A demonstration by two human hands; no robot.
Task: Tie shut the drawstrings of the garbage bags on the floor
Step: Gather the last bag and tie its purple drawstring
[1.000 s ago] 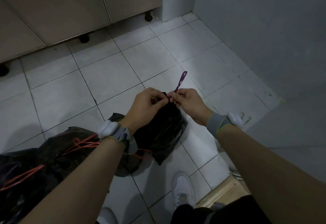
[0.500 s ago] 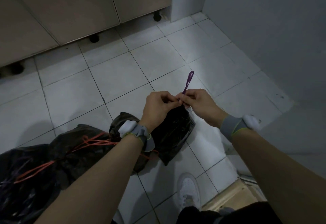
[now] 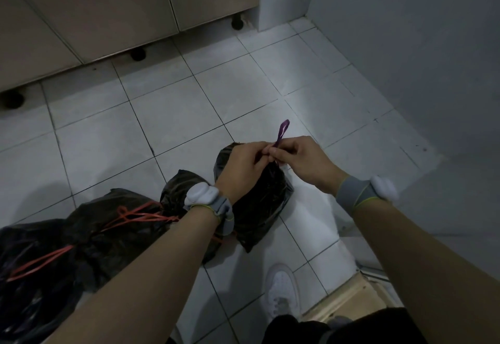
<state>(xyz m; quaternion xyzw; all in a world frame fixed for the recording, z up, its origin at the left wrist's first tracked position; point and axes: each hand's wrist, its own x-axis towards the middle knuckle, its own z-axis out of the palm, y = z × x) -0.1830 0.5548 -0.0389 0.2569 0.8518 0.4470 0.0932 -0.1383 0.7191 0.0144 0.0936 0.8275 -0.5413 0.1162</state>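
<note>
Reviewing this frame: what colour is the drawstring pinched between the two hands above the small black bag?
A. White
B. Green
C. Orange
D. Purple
D. The purple drawstring sticks up from between the left hand and right hand, both closed on it above the small black bag; the orange drawstrings belong to the larger bags lying to the left.
</note>
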